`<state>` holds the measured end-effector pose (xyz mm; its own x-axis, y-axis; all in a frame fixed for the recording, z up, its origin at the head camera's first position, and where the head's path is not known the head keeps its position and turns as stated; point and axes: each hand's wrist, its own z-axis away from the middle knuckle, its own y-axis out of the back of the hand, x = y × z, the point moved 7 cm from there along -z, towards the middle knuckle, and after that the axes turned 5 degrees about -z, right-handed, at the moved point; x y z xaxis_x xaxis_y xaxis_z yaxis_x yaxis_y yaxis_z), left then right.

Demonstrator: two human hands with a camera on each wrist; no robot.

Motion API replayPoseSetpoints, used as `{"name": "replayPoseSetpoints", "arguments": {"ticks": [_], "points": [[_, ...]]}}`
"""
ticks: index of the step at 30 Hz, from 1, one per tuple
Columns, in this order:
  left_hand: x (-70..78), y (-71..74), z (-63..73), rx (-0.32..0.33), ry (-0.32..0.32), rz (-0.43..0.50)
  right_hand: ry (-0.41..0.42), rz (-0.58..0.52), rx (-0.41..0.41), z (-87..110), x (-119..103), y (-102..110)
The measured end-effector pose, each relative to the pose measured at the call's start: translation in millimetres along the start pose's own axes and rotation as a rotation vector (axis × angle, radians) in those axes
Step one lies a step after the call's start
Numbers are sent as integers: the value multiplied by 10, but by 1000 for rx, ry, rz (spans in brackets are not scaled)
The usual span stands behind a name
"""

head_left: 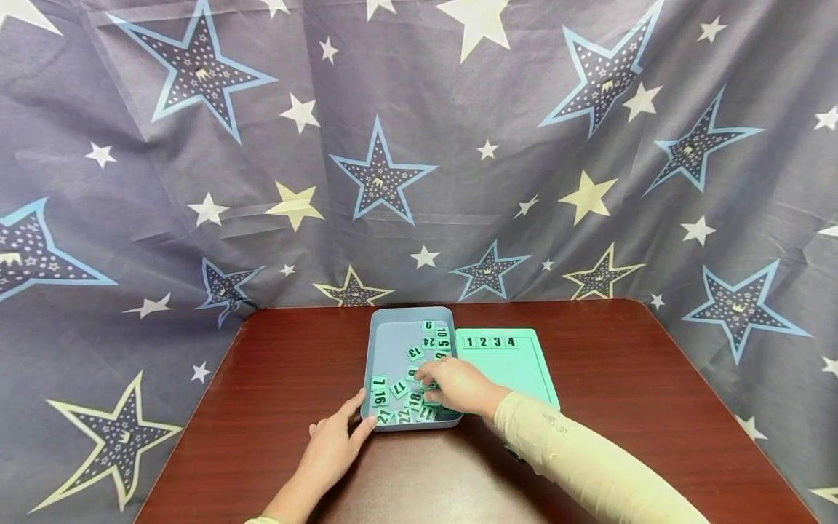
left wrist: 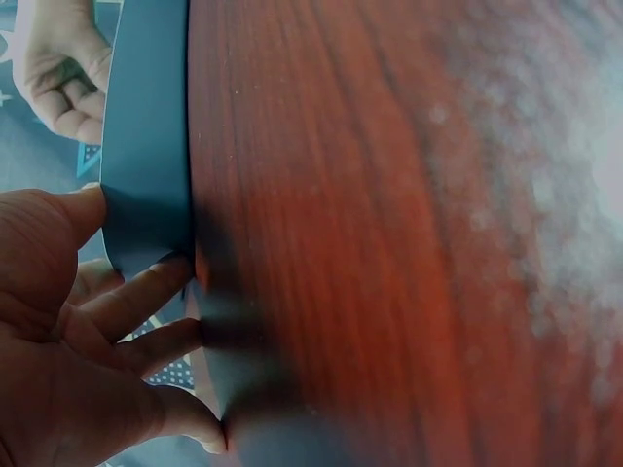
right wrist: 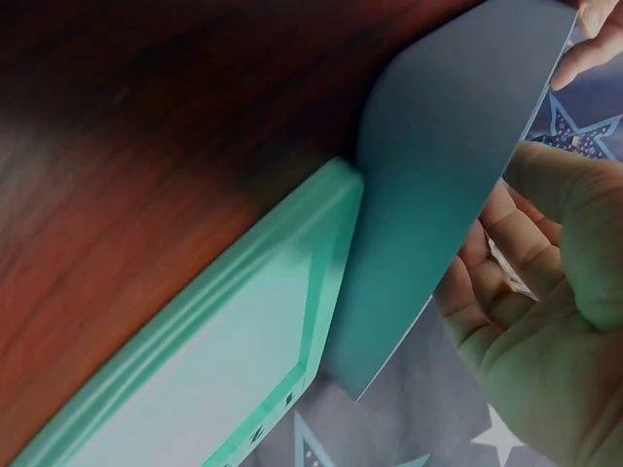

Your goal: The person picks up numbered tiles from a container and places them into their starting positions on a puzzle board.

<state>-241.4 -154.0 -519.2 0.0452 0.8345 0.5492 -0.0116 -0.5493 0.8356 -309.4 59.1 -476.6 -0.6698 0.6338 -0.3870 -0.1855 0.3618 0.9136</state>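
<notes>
A blue-grey tray (head_left: 396,338) holds several loose green number tiles (head_left: 399,388), turned various ways. My left hand (head_left: 330,442) holds the tray's near left corner. In the left wrist view, the thumb lies at the rim and other fingers touch the outer wall and the table. My right hand (head_left: 461,386) reaches over the tray's right wall, its fingers bent among the tiles. A gap shows between thumb and fingers; its fingertips are hidden behind the wall in the right wrist view. Against the tray's right side lies a mint-green board (head_left: 504,371) with tiles 1 to 4 (head_left: 489,342) lined up at its top left.
Both the tray and the board lie on a dark red wooden table (head_left: 294,364). A grey curtain (head_left: 419,87) with a star print hangs behind the table and along its sides. The right forearm, in a pale sleeve (head_left: 583,451), crosses the board's near right side.
</notes>
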Motion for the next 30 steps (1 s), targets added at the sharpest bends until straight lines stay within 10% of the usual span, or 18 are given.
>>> {"name": "replayPoseSetpoints", "arguments": {"ticks": [7,15,30], "points": [[-10,-13,-2,4,-11,-12,32,15,72,-48,11,27],[-10,5,10,9,-9,-21,-204,-96,211,-154,607,455],[-12,5,8,10,-7,-7,-271,-213,147,-190,864,397]]}}
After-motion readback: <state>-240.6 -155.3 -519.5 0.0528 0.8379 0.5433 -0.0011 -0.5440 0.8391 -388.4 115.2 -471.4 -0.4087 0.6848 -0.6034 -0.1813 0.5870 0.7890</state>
